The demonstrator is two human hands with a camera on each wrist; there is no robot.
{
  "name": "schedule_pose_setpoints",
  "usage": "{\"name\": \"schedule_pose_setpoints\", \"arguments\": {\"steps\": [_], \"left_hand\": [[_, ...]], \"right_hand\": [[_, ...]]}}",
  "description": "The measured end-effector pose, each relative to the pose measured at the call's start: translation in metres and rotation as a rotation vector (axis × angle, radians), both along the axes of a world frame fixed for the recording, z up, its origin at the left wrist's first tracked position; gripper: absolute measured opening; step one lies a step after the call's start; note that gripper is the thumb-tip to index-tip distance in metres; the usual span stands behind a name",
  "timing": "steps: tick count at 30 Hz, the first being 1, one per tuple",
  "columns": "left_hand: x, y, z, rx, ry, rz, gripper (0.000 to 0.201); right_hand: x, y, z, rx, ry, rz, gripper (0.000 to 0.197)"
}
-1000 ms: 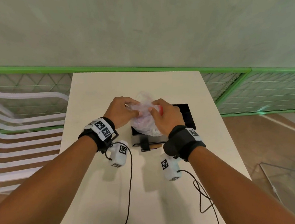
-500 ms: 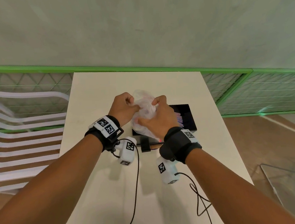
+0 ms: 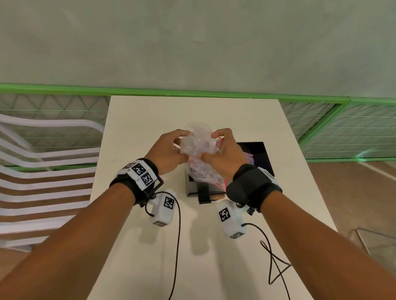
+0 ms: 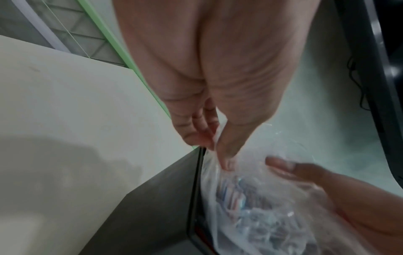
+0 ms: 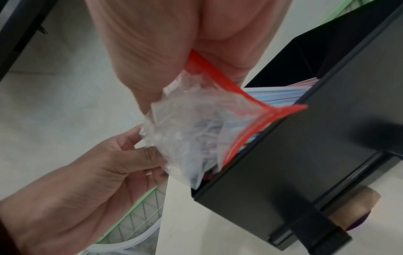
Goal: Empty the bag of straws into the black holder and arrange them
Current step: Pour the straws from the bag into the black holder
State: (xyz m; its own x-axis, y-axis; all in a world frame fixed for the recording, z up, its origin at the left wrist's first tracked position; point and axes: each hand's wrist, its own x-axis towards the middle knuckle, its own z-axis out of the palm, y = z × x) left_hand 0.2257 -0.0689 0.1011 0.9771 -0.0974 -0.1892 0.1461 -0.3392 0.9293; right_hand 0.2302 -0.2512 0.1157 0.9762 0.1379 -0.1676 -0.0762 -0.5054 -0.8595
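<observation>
A clear plastic bag (image 3: 198, 147) with a red zip strip (image 5: 250, 120) hangs mouth-down into the black holder (image 3: 258, 152) on the white table (image 3: 142, 121). My left hand (image 3: 168, 152) pinches the crumpled bag on its left side. My right hand (image 3: 223, 152) grips the bag on its right, the red strip running under the palm in the right wrist view. Pastel striped straws (image 5: 281, 94) lie inside the holder (image 5: 327, 138); a few straws (image 4: 237, 195) still show through the bag (image 4: 261, 207).
A green rail (image 3: 188, 93) with wire mesh runs behind the table. White chair slats (image 3: 28, 168) stand at the left. Black cables (image 3: 274, 262) trail from the wrist cameras over the near table. A black clip and a roll (image 5: 353, 210) sit at the holder's front.
Both hands have lifted the bag a little and bunched it higher over the holder; more straws now lie in the holder's right part.
</observation>
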Motion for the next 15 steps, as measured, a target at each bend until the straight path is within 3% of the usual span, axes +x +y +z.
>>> {"name": "schedule_pose_setpoints", "arguments": {"steps": [4,10,15], "left_hand": [[0.002,-0.002,0.000,0.111,-0.007,0.055,0.060],[0.001,-0.010,0.015,0.099,0.066,0.054,0.071],[0.004,-0.011,0.018,0.255,0.007,0.080,0.070]], "right_hand": [[-0.006,0.002,0.001,0.096,-0.002,-0.011,0.062],[0.001,0.000,0.004,0.205,-0.008,-0.019,0.060],[0.005,-0.004,0.003,0.201,-0.006,0.008,0.062]]}}
